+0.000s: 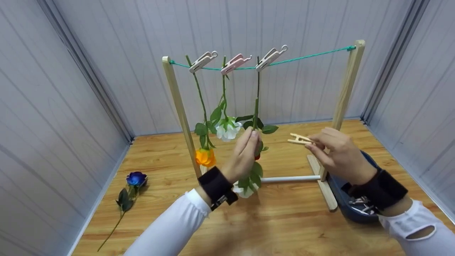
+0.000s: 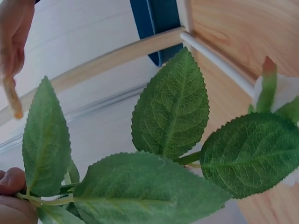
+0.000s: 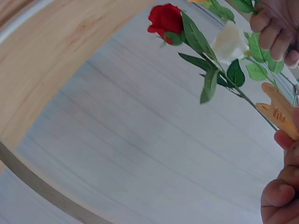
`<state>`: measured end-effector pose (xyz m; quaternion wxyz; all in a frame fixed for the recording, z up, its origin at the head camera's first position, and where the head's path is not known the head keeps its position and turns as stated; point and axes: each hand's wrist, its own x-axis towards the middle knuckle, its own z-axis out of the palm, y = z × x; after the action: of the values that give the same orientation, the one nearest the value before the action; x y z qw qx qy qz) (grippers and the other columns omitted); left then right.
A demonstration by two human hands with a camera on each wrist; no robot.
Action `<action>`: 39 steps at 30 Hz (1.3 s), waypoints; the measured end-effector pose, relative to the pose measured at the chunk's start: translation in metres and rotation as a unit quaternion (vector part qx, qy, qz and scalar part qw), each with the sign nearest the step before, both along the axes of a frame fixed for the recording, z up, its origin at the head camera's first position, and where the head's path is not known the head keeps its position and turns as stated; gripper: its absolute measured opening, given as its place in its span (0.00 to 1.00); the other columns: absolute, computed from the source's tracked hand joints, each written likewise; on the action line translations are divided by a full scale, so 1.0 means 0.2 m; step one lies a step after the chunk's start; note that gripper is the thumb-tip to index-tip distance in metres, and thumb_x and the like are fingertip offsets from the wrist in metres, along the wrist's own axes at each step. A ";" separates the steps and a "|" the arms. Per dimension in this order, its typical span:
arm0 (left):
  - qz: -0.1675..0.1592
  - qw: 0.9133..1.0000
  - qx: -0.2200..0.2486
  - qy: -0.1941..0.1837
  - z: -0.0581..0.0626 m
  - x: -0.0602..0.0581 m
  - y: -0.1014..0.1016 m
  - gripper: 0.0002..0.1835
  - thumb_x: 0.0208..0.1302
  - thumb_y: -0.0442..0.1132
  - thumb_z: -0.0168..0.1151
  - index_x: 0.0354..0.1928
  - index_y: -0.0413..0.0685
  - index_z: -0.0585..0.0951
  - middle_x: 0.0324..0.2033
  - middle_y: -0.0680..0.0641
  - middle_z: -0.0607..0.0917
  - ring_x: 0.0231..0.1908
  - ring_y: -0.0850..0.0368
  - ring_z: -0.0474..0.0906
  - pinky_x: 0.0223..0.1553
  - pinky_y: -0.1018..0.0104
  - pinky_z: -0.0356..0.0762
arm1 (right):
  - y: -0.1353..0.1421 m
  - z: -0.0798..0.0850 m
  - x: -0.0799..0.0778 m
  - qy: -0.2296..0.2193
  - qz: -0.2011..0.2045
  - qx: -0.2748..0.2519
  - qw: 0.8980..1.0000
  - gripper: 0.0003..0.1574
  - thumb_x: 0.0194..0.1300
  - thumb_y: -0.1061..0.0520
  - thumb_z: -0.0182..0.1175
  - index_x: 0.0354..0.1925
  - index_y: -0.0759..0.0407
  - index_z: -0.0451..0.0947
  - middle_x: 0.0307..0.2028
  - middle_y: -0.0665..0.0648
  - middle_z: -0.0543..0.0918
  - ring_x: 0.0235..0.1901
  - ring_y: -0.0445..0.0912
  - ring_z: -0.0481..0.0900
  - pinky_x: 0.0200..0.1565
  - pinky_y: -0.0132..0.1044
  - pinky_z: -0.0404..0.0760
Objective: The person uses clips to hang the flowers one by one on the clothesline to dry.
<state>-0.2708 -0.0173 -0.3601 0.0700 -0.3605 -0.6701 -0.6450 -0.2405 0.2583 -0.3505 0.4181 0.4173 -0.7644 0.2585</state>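
My left hand point(image 1: 243, 153) grips the green stem point(image 1: 256, 112) of an upside-down white flower point(image 1: 245, 191), in front of the rack. Its green leaves point(image 2: 170, 107) fill much of the left wrist view. My right hand point(image 1: 337, 153) pinches a pale yellow clothespin point(image 1: 299, 139), apart from the line and the stem. On the green line point(image 1: 312, 56), a beige clothespin point(image 1: 203, 62) holds an orange flower point(image 1: 205, 157), a pink clothespin point(image 1: 235, 64) a white flower point(image 1: 228, 128), and another beige clothespin point(image 1: 271, 58) a red rose point(image 3: 167, 22), mostly behind my left hand in the head view.
The line runs between two wooden posts point(image 1: 348, 85), joined low down by a white rod point(image 1: 289, 179). A blue rose point(image 1: 136, 179) lies on the wooden table point(image 1: 277, 227) at left. At right, a dark blue basket point(image 1: 346, 209) holds clothespins, partly hidden by my right wrist.
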 end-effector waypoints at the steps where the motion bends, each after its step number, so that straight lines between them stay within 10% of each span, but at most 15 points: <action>1: -0.002 1.000 0.003 -0.003 0.01 -0.01 0.02 0.18 0.89 0.34 0.33 0.37 0.35 0.67 0.24 0.52 0.61 0.24 0.57 0.57 0.31 0.69 0.57 | 0.00 0.02 -0.01 0.002 -0.001 -0.004 1.000 0.24 0.84 0.48 0.60 0.40 0.67 0.86 0.25 0.53 0.76 0.28 0.43 0.69 0.31 0.33 0.66; 6: 0.002 1.000 -0.003 -0.014 0.06 -0.05 0.12 0.19 0.90 0.38 0.32 0.33 0.47 0.65 0.24 0.53 0.61 0.26 0.59 0.57 0.33 0.68 0.58 | 0.02 0.12 -0.03 0.015 -0.010 -0.020 1.000 0.31 0.85 0.42 0.56 0.39 0.67 0.87 0.24 0.53 0.75 0.27 0.43 0.66 0.31 0.33 0.63; 13: 0.006 1.000 -0.004 -0.016 0.10 -0.10 0.24 0.18 0.90 0.39 0.33 0.39 0.44 0.69 0.26 0.54 0.62 0.27 0.60 0.57 0.34 0.68 0.58 | 0.08 0.26 -0.05 0.007 -0.054 -0.004 0.998 0.04 0.70 0.67 0.68 0.39 0.71 0.87 0.24 0.57 0.76 0.28 0.39 0.68 0.33 0.28 0.66; 39: 0.010 1.000 -0.017 -0.003 0.24 -0.26 0.47 0.15 0.92 0.40 0.30 0.41 0.46 0.64 0.30 0.52 0.62 0.29 0.60 0.57 0.38 0.70 0.58 | 0.04 0.82 -0.15 -0.006 -0.148 0.105 0.983 0.11 0.77 0.66 0.62 0.45 0.78 0.82 0.31 0.69 0.76 0.33 0.54 0.64 0.40 0.41 0.58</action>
<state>-0.3235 0.0765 -0.3113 0.0683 -0.3528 -0.6849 -0.6339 -0.2707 0.2662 -0.1864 0.4010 0.3397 -0.8430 0.1142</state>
